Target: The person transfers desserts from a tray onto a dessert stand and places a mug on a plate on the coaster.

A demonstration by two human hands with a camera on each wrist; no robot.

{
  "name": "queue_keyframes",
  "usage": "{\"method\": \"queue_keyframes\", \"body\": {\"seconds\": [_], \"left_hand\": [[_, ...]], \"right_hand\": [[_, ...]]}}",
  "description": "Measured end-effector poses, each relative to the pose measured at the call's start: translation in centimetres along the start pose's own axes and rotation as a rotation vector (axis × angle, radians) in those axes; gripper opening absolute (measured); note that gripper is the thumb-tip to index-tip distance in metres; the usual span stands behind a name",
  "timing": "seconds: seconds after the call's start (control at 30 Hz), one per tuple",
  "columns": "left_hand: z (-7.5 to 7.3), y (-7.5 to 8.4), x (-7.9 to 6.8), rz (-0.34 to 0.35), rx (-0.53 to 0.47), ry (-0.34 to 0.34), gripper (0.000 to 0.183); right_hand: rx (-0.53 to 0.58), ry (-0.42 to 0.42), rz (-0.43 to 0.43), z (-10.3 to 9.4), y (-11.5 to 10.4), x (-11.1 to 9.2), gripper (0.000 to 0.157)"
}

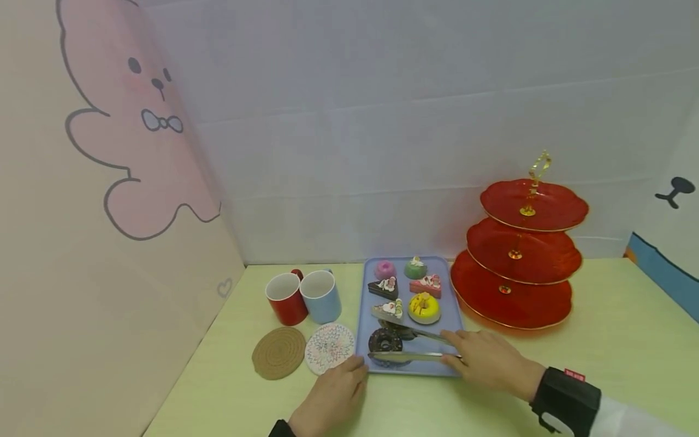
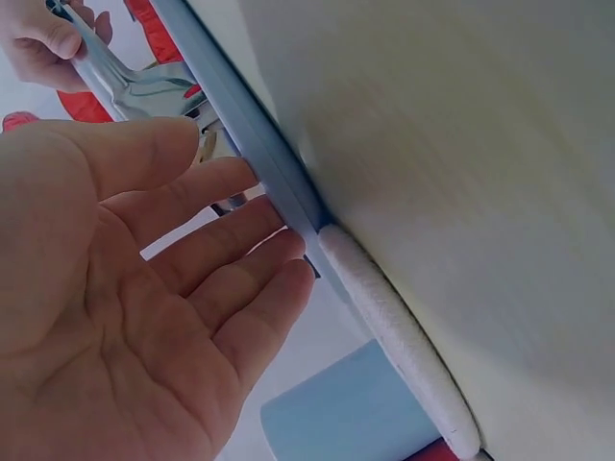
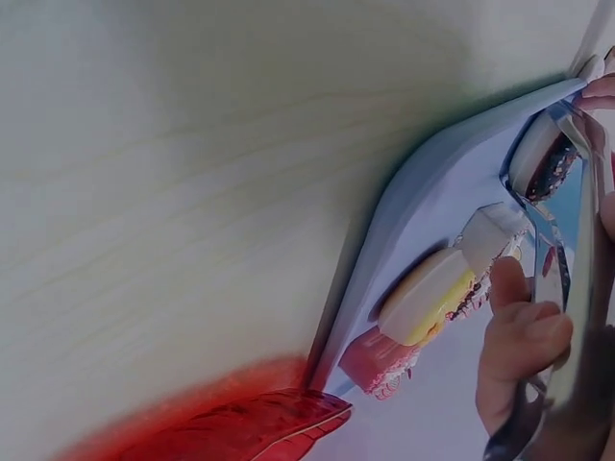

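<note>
My right hand [image 1: 487,359] grips metal tongs [image 1: 426,357] over the front of a light-blue tray [image 1: 449,306]. The tongs' arms are spread around a dark chocolate doughnut [image 1: 380,340]; in the right wrist view, one arm lies on each side of the doughnut [image 3: 546,158]. Whether they touch it, I cannot tell. My left hand [image 1: 334,393] touches the tray's near left corner, its fingers loosely extended against the rim in the left wrist view. Behind the doughnut sit a cream-topped cake slice [image 1: 389,308] and a yellow doughnut [image 1: 424,308].
Farther back on the tray are a pink slice [image 1: 426,285], a dark slice [image 1: 384,288], a pink ring [image 1: 384,269] and a green cake [image 1: 415,268]. A red three-tier stand [image 1: 510,303] stands right; red mug [image 1: 286,300], blue mug [image 1: 321,297] and coasters [image 1: 279,352] lie left.
</note>
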State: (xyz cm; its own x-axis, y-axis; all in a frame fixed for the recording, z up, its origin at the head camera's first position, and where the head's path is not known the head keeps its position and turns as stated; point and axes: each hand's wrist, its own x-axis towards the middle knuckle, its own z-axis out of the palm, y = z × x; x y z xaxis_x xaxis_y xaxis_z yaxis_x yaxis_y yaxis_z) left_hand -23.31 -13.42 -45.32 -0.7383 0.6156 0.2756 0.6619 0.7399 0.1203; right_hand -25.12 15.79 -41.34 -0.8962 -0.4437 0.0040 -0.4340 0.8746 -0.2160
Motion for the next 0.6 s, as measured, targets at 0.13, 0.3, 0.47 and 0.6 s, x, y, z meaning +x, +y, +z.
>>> {"method": "queue_keyframes", "body": {"seconds": [0.13,0.3,0.47,0.6], "left_hand": [[-0.11,0.01,0.01,-0.011,-0.003,-0.018,0.025],[-0.18,-0.05,0.00,-0.022,-0.015,-0.028,0.025],[-0.01,-0.10,0.05,-0.020,-0.018,-0.033,0.026],[-0.08,-0.06,0.04,-0.025,-0.017,-0.039,0.026]], "right_hand": [[-0.012,0.011,0.006,0.14,-0.04,-0.12,0.048],[-0.022,0.033,-0.005,0.28,-0.09,-0.11,0.048],[-0.066,0.053,-0.018,0.34,-0.10,-0.33,0.046],[-0.103,0.064,-0.020,0.40,-0.26,-0.58,0.045]]}}
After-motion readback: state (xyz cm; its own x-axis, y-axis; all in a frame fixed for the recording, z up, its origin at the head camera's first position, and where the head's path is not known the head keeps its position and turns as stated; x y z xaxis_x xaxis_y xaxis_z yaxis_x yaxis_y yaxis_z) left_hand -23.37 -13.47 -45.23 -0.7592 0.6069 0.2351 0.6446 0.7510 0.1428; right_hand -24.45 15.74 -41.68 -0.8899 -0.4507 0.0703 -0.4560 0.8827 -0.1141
